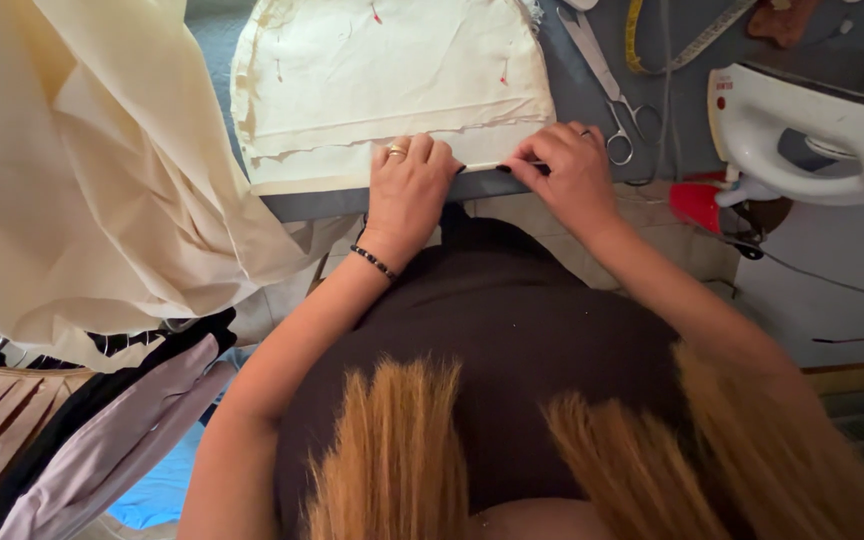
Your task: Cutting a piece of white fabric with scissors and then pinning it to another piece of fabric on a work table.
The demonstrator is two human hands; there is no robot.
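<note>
The near edge of the cream fabric piece [392, 90] lies folded along the near edge of the grey counter [592, 90]. Its far end is cut off by the frame. Left hand [410, 185] presses knuckles-down on the folded hem, fingers curled, grip clenched on the fold. Right hand [564, 170] pinches the same fold just to the right, fingertips hidden beneath the knuckles; what lies between them is hard to make out. Both hands sit close together.

Scissors [607, 90] lie just beyond the right hand. A yellow tape measure [652, 50] curls at the far right, partly cut off. A white steam iron [812, 130] stands at the right, cropped by the frame. Loose cream cloth [82, 160] hangs at the left, covering the counter's left end. Folded garments [72, 420] lie near left. Hair hides the near foreground.
</note>
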